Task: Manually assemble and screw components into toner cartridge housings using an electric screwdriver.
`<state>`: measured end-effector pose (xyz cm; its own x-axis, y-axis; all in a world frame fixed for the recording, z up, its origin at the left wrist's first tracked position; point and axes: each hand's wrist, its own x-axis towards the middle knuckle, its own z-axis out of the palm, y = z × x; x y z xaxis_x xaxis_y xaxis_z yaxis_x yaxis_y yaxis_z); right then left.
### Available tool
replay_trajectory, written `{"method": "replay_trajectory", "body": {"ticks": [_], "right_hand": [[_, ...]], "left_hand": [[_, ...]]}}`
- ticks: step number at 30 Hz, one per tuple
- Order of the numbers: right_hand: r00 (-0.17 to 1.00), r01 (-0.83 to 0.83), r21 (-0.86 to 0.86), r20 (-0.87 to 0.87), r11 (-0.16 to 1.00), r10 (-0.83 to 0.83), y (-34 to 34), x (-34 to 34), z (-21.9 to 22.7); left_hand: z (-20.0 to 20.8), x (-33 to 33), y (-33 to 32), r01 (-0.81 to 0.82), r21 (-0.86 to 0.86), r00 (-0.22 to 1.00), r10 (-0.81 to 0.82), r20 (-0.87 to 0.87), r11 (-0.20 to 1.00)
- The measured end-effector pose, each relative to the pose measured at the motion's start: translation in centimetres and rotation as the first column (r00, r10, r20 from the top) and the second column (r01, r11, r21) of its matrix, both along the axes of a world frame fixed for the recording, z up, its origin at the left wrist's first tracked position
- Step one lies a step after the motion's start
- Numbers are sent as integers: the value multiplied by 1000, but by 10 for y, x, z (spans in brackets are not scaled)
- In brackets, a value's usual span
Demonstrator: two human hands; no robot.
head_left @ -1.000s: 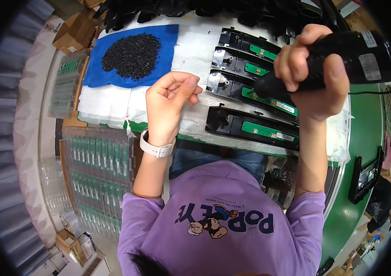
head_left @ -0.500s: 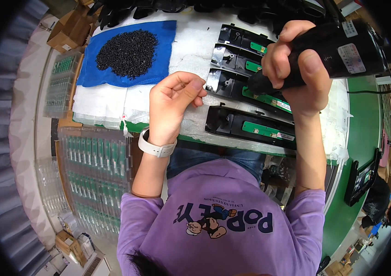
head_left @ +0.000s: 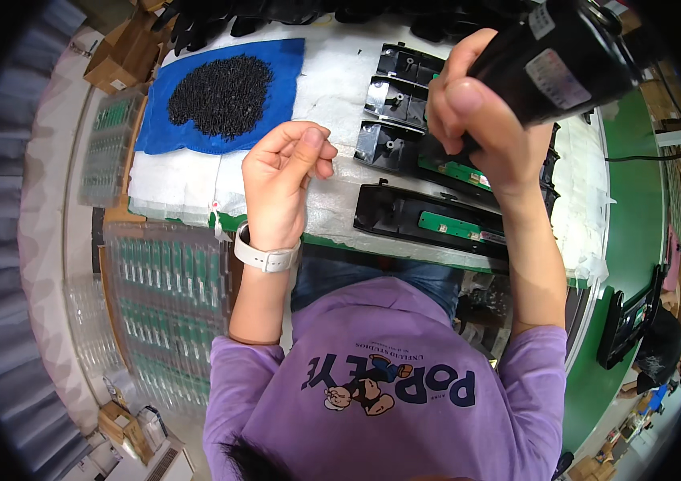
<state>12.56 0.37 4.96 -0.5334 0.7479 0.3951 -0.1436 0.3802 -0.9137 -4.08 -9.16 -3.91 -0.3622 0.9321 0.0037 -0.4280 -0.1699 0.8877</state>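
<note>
Your white padded bench (head_left: 340, 88) carries a blue cloth (head_left: 276, 76) heaped with small black screws (head_left: 218, 94) and a column of long black housings (head_left: 404, 216) fitted with green circuit boards (head_left: 459, 228). Your right hand (head_left: 476, 120) is wrapped fully closed around the black electric screwdriver (head_left: 553, 60), which has come closer to the camera over the last second while its tip stays down among the upper housings, suggesting fastening is under way there. Your left hand (head_left: 284, 180) stays loosely curled above the bench edge, fingertips pinched together; whether it holds a screw cannot be determined.
</note>
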Motion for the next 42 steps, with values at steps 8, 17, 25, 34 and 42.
{"method": "replay_trajectory", "body": {"ticks": [8,17,25,34,42], "right_hand": [[826,-335,95,-450,938,340,-3,26,8],[577,-471,53,-737,881,353,-8,58,17],[573,-475,51,-739,878,353,-10,63,11],[591,-447,111,-709,888,386,-21,71,14],[559,-377,-61,-811,924,174,-21,79,8]], "left_hand": [[3,12,-9,-108,65,973,92,210,992],[24,47,-14,244,0,970,-244,9,970],[25,54,-14,255,-4,966,-255,-37,967],[22,60,-10,340,3,933,-338,125,940],[32,63,-9,373,-47,927,-374,-35,927]]}}
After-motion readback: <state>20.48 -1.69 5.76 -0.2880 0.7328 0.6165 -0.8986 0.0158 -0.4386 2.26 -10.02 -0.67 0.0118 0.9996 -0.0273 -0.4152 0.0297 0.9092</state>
